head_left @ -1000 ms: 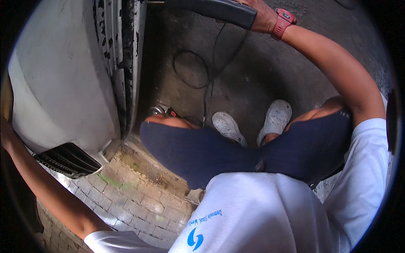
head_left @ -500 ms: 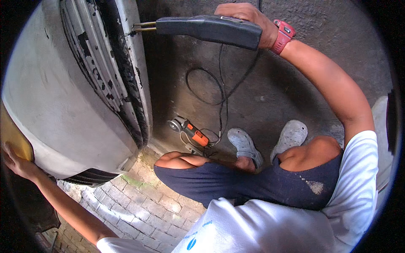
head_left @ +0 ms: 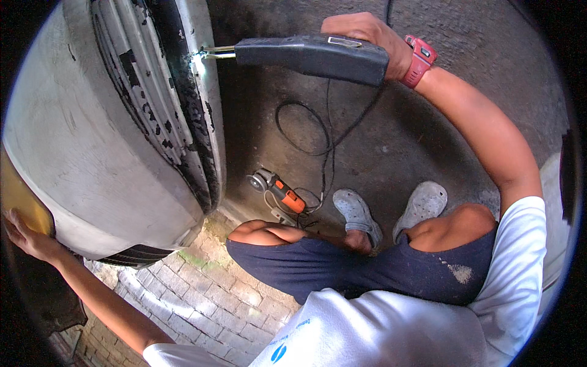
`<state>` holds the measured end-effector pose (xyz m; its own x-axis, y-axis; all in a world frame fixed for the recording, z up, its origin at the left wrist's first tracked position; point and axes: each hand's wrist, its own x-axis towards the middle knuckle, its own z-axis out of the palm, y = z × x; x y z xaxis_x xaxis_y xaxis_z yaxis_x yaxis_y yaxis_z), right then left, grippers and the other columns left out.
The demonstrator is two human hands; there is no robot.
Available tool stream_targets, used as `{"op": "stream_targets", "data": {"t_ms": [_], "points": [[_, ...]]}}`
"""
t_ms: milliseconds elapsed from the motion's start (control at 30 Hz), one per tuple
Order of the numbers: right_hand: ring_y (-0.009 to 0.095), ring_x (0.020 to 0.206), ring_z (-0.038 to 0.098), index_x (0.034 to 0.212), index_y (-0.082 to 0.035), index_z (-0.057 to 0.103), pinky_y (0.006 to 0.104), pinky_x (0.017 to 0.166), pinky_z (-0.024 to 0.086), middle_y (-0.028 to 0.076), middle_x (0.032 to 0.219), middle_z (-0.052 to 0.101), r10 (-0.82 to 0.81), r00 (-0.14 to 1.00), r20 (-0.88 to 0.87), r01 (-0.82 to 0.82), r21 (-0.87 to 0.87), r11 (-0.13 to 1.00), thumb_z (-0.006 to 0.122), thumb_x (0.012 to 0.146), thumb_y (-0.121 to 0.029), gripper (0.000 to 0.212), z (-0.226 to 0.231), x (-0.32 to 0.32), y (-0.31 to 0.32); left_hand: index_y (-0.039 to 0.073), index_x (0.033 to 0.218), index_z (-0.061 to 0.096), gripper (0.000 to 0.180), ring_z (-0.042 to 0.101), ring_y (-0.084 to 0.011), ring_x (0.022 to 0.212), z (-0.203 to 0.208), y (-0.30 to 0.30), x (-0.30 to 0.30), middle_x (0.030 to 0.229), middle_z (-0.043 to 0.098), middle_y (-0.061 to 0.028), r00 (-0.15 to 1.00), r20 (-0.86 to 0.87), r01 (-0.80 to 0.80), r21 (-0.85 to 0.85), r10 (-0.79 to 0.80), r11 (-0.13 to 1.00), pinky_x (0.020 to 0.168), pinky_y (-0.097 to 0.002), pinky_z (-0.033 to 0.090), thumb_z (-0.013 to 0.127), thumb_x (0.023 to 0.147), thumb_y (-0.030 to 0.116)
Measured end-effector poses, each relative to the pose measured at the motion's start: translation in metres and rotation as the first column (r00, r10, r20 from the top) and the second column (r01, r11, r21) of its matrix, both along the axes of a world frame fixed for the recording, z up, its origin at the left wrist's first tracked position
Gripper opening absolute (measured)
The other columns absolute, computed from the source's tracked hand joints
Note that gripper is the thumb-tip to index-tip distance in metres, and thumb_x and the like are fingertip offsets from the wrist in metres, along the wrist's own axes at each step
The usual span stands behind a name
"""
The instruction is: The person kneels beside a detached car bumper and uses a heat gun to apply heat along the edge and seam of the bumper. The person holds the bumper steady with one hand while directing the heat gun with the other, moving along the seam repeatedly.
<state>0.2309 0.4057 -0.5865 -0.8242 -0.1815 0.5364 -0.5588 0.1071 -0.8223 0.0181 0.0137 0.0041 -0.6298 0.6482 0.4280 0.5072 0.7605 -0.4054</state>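
My right hand (head_left: 370,40) is wrapped round the far end of a black two-pronged electric gun (head_left: 306,56), which resembles a soldering gun or hot stapler. Its two brass-coloured prongs meet the black, paint-chipped edge of a grey vehicle bumper (head_left: 122,159). A bright white glow sits at the prong tips, and their exact contact is too small to make out. At the far left, my left hand (head_left: 30,237), fingers stretched out and holding nothing, rests by a yellow panel (head_left: 24,196) beside the bumper.
An orange and black angle grinder (head_left: 278,189) lies on the concrete floor near my grey clogs (head_left: 354,211). A black cable (head_left: 330,147) loops across the floor below the gun. Pale paving bricks (head_left: 202,306) lie under the bumper's near end.
A bright glow has appeared at the prong tips. The gun and my right hand sit slightly lower and farther right in view, as the whole scene has shifted a little. My left hand stays put.
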Motion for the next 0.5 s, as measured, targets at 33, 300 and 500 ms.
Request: {"op": "stream_targets", "data": {"t_ms": [33, 300, 500], "points": [[0.039, 0.091, 0.069, 0.107, 0.002, 0.064, 0.0429, 0.081, 0.055, 0.018, 0.095, 0.066, -0.008, 1.000, -0.018, 0.008, -0.003, 1.000, 0.071, 0.092, -0.018, 0.026, 0.0003, -0.0016, -0.0004, -0.009, 0.152, 0.046, 0.072, 0.053, -0.0374, 0.141, 0.0009, 0.0001, 0.0009, 0.153, 0.052, -0.0286, 1.000, -0.004, -0.005, 0.004, 0.005, 1.000, 0.121, -0.0471, 0.043, 0.069, 0.104, 0.041], [0.040, 0.088, 0.065, 0.105, 0.001, 0.062, 0.0440, 0.078, 0.052, 0.018, 0.091, 0.060, 0.013, 0.999, 0.030, -0.014, 0.021, 1.000, 0.069, 0.093, -0.021, 0.025, 0.0078, -0.0039, 0.0044, -0.009, 0.151, 0.047, 0.071, 0.054, -0.0367, 0.139, 0.0012, -0.0024, 0.0011, 0.151, 0.054, -0.0279, 1.000, -0.004, -0.012, 0.004, 0.012, 1.000, 0.121, -0.0468, 0.043, 0.068, 0.105, 0.041], [0.042, 0.091, 0.065, 0.107, 0.000, 0.063, 0.0452, 0.079, 0.052, 0.018, 0.093, 0.061, 0.014, 1.000, -0.015, -0.014, 0.045, 0.999, 0.065, 0.096, -0.022, 0.025, 0.0067, -0.0100, 0.0082, -0.009, 0.150, 0.047, 0.069, 0.055, -0.0362, 0.139, 0.0008, -0.0025, 0.0004, 0.150, 0.055, -0.0274, 1.000, -0.002, -0.009, 0.011, 0.009, 1.000, 0.120, -0.0466, 0.043, 0.068, 0.106, 0.040]]}}
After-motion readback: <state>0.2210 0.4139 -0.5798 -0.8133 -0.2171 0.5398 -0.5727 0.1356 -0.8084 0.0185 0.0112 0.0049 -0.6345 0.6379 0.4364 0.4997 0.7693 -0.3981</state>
